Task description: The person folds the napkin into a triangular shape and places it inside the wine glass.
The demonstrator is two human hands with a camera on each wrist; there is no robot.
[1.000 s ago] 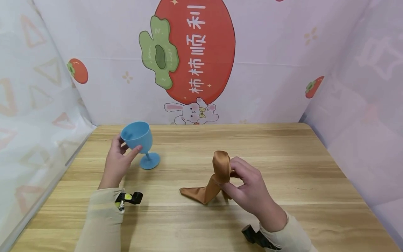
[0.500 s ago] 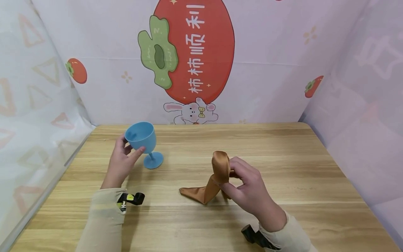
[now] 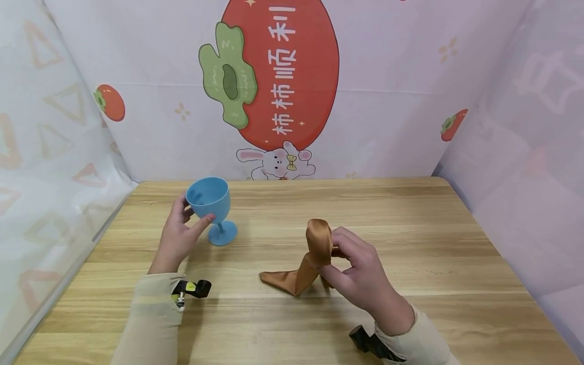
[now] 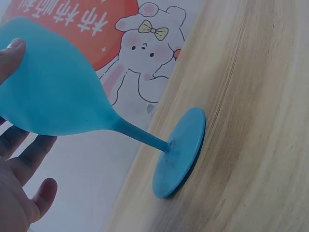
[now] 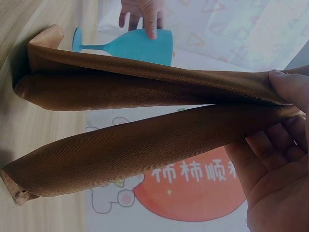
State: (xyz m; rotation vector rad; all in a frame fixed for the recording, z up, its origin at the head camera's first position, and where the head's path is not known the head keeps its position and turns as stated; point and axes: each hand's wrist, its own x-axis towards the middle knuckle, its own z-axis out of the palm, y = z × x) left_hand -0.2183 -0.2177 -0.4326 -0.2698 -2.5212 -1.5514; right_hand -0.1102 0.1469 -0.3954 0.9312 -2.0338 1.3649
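Note:
My left hand (image 3: 180, 233) grips the bowl of a blue plastic goblet (image 3: 214, 205) at the left of the table, thumb on the near side. In the left wrist view, the goblet's round foot (image 4: 179, 153) is at the tabletop, with a thin dark shadow along its edge. My right hand (image 3: 360, 268) pinches a brown satin strip of cloth (image 3: 319, 241), raised in a folded loop. One narrow end trails leftward on the wood. Two hanging lengths of the cloth (image 5: 140, 150) reach down to the table in the right wrist view.
A wood-grain table (image 3: 274, 329) lies under both hands. Behind it hangs a pale cloth backdrop (image 3: 388, 132) with a printed persimmon and rabbit. More printed cloth hangs along the left and right sides.
My left hand has moved slightly right with the goblet, whose bowl now leans less to the left. The right hand and the brown cloth stay practically still.

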